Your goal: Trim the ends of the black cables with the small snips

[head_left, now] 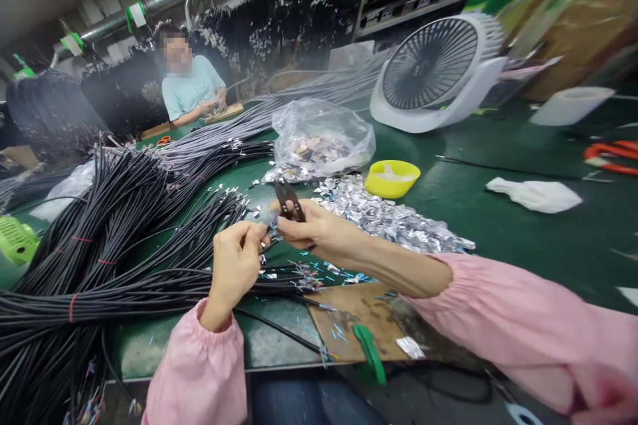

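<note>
While your two hands meet over the middle of the counter [448, 196], your left hand [238, 259] is pinched closed, thumb against forefinger, on a small piece [270, 220] too fine to make out; it could be a wire end. Your right hand [314, 229] is wrapped around black snips [292, 202], blades pointing up and slightly apart, with its thumb and fingertip brought together at that same piece.

Just below, the ends of one bundle of black cables [149, 299] fan out in bare coloured wires [306, 275], so you seem to have those opened up. Blue bits [339, 332] lie on the board [333, 312] by the green clip [369, 355], which suggests trimming is well under way. Behind your hands, other cable ends [232, 202] show pale or silvery tips and look as if they await the same work.

Past your right hand, the heap of foil scraps [369, 212] beside the yellow bowl [393, 179] and under the clear bag [323, 139] hints that plenty is done. Farther out, grey cables [219, 126] run across the counter; whether they belong to your share, you can't tell from here.
</note>
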`<state>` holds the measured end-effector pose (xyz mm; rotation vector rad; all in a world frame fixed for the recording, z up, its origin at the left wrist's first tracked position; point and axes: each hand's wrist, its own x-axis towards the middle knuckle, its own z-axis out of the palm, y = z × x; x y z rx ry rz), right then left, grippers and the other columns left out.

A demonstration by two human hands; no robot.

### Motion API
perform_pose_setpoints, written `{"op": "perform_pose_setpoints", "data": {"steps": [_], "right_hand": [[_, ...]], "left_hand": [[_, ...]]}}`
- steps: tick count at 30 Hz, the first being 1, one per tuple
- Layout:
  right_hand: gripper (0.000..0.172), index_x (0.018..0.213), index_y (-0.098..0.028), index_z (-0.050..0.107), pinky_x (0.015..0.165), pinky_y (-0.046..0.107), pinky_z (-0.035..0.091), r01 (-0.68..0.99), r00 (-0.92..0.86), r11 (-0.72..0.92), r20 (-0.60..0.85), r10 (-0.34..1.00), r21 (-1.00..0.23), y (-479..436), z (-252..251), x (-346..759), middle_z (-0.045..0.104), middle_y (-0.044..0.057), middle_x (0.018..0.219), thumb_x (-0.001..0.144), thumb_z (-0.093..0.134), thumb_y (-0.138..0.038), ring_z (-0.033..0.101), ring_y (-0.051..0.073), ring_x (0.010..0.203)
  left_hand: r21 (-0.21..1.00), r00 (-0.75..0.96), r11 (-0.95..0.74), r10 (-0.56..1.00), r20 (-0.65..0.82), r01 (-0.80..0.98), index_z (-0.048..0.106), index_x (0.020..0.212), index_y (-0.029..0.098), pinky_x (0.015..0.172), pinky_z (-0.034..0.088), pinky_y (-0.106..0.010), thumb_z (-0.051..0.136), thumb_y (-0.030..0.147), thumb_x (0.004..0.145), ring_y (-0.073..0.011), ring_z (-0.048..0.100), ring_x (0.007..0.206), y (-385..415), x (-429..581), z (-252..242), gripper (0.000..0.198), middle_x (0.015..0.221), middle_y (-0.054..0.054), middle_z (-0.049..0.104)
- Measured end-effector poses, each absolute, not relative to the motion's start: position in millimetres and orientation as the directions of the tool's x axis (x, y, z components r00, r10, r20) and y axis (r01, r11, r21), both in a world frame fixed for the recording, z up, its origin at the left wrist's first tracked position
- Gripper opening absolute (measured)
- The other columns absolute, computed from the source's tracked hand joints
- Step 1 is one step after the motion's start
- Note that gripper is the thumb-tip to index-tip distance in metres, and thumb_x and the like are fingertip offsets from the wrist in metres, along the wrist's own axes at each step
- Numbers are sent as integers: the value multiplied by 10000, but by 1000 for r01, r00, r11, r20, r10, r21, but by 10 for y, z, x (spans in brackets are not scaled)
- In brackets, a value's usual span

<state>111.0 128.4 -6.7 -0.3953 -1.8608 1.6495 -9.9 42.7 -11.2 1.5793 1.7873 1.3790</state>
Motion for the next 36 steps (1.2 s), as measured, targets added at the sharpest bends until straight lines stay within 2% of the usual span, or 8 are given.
{"op": "perform_pose_setpoints", "data": {"steps": [4, 10, 14, 16, 18, 22, 26, 36], "right_hand": [[271, 604, -187, 436, 498, 249, 268, -139, -552, 522, 504, 665, -841, 1292, -75, 1106, 417, -16, 603, 695, 613, -371, 353, 106, 561], [339, 677, -201, 450, 401, 233, 202, -150, -748, 208, 248, 616, -967, 1325, -124, 1078, 283, -81, 500, 703, 560, -520, 230, 79, 429], [252, 597, -194, 461, 490, 250, 294, -118, -462, 472, 469, 753, -874, 1441, -77, 1111, 451, -14, 585, 643, 650, -354, 382, 109, 550], [263, 623, -213, 433, 436, 239, 259, -169, -269, 334, 369, 889, -927, 1513, -72, 1141, 378, -47, 527, 664, 622, -392, 325, 97, 477], [254, 660, -219, 433, 400, 231, 226, -163, -243, 304, 337, 910, -939, 1547, -80, 1167, 327, -64, 503, 713, 566, -429, 290, 93, 436], [180, 685, -176, 552, 496, 246, 354, -43, -396, 539, 510, 764, -841, 1448, -82, 1198, 512, -1, 628, 731, 587, -347, 442, 113, 557], [172, 644, -161, 583, 449, 229, 336, 32, -456, 699, 612, 646, -714, 1319, -67, 1219, 470, -21, 561, 772, 575, -275, 405, 92, 490], [102, 787, -144, 669, 477, 200, 429, -96, -394, 928, 870, 298, -361, 1216, -141, 1269, 612, 37, 676, 774, 590, -80, 552, 97, 557]], "left_hand": [[842, -276, -97, 920, 280, 531, 468, 520, 171, 460, 243, -224, 396, 395, 841, -78, 325, 423, 440, -84, -120, 398, 444, 47, 377], [830, -307, -92, 902, 304, 551, 453, 523, 180, 465, 248, -226, 383, 375, 842, -86, 348, 436, 455, -60, -114, 380, 462, 40, 395], [816, -300, -72, 909, 291, 574, 428, 501, 186, 458, 236, -229, 369, 377, 853, -88, 334, 424, 428, -41, -140, 405, 446, 42, 365], [828, -314, -64, 907, 282, 557, 439, 507, 184, 449, 233, -227, 374, 393, 857, -86, 328, 420, 414, -37, -160, 412, 447, 43, 362], [856, -336, -61, 904, 266, 514, 478, 530, 178, 438, 235, -223, 390, 418, 852, -84, 329, 416, 408, -39, -172, 411, 450, 43, 372], [898, -378, -57, 894, 240, 436, 566, 584, 158, 416, 245, -211, 439, 469, 822, -78, 333, 410, 402, -47, -152, 411, 457, 43, 391], [901, -385, -58, 891, 241, 430, 602, 596, 148, 402, 252, -202, 465, 470, 816, -72, 336, 409, 387, -40, -129, 413, 458, 41, 396], [892, -418, -35, 874, 246, 451, 577, 580, 151, 399, 278, -196, 460, 466, 824, -79, 409, 417, 384, -16, -141, 416, 467, 22, 473]]}}
